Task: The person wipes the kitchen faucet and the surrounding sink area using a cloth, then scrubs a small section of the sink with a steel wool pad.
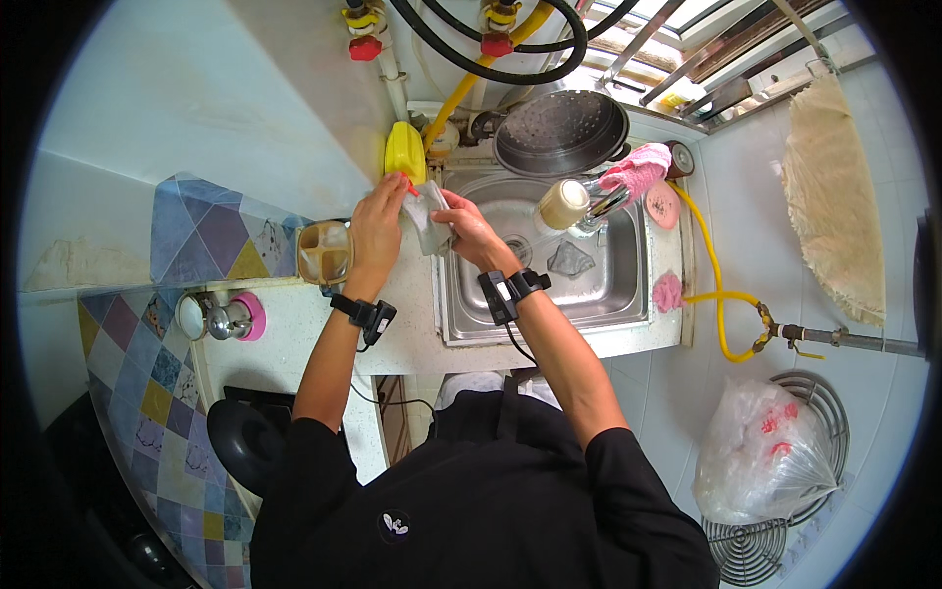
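Note:
A pale grey-white cloth (434, 221) is held up left of the sink, with my right hand (475, 232) gripping its right side. My left hand (379, 224) is at the red cap (410, 185) of a yellow plastic bottle (405, 151), close to the cloth's upper left corner; its fingers are partly hidden, so its hold on the cap is unclear. The bottle is by the wall behind the hands. In the stainless steel sink (618, 298) lies a grey cloth (570, 259). A jar with a cream lid (564, 204) is beside the tap (609, 206), over which a pink cloth (639, 171) hangs.
A dark perforated pan (563, 132) stands behind the sink. Left of my left hand is a tan divided holder (324, 252). A pink soap dish (662, 205) and pink scrubber (668, 292) sit at the right edge, near a yellow hose (706, 243). A black wok (246, 445) is lower left.

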`<state>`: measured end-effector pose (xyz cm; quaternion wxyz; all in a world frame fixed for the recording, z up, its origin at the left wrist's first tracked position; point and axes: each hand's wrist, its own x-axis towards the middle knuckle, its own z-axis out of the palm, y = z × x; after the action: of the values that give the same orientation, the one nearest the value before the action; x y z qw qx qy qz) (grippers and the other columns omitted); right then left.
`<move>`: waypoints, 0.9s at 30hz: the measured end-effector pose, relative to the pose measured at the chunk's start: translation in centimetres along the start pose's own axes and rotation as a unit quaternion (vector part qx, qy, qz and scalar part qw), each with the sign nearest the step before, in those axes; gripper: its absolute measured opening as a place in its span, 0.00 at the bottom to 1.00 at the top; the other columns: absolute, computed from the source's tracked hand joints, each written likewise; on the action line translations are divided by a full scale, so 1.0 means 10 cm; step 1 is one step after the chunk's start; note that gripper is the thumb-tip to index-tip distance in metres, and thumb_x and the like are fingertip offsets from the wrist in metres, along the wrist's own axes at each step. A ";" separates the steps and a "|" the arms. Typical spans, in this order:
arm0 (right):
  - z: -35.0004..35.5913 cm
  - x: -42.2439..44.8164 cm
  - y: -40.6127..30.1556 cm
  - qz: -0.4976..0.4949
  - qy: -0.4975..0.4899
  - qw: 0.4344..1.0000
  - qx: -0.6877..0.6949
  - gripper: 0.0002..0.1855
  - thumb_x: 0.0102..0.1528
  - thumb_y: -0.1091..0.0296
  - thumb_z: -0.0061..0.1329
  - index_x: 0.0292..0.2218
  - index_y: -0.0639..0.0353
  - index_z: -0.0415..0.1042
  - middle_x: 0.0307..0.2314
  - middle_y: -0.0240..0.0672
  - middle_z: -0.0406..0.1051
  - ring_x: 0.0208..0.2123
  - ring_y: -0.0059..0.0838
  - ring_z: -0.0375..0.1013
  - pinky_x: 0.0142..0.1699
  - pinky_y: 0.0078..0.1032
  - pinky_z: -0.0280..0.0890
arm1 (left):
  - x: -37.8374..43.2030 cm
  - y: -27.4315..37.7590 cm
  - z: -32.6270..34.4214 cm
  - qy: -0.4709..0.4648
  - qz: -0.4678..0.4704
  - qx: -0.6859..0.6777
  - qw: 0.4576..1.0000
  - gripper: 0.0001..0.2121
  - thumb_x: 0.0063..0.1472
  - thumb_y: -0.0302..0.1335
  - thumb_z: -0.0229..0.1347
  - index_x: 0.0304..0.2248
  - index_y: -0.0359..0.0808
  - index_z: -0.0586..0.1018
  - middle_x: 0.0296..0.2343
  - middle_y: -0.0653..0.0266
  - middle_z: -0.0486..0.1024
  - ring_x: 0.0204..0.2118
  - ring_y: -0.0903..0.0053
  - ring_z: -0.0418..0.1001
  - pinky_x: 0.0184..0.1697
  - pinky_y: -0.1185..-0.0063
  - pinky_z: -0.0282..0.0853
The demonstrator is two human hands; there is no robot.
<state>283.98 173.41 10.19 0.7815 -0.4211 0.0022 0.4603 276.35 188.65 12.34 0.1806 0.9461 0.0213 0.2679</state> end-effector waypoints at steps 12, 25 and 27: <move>-0.16 -0.57 0.07 0.045 -0.058 0.993 0.087 0.27 0.48 0.74 0.44 0.52 0.60 0.60 0.40 0.33 0.68 0.41 0.25 0.69 0.45 0.26 0.66 | 0.13 0.12 -0.20 -0.013 0.011 0.048 0.999 0.22 0.43 0.13 0.49 0.41 0.35 0.75 0.41 0.58 0.71 0.46 0.63 0.69 0.46 0.72 0.66; -0.50 -2.18 -0.02 0.095 -0.026 0.994 0.046 0.25 0.45 0.75 0.52 0.45 0.68 0.64 0.37 0.34 0.70 0.37 0.24 0.71 0.45 0.22 0.66 | -0.82 1.41 0.09 -0.333 -0.146 -0.803 0.472 0.20 0.58 0.33 0.43 0.46 0.30 0.72 0.45 0.58 0.68 0.49 0.74 0.66 0.54 0.77 0.58; -0.64 -2.28 -0.03 0.105 0.002 0.993 0.049 0.24 0.46 0.75 0.52 0.45 0.68 0.64 0.37 0.34 0.70 0.37 0.23 0.71 0.44 0.21 0.66 | -0.98 1.50 0.30 -0.323 -0.154 -0.768 0.532 0.16 0.61 0.32 0.44 0.43 0.30 0.72 0.43 0.59 0.70 0.48 0.73 0.67 0.53 0.78 0.59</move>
<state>273.50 152.77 15.20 0.7483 -0.3808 0.0701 0.5386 268.71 172.30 10.37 0.8705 0.4478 -0.1066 -0.1744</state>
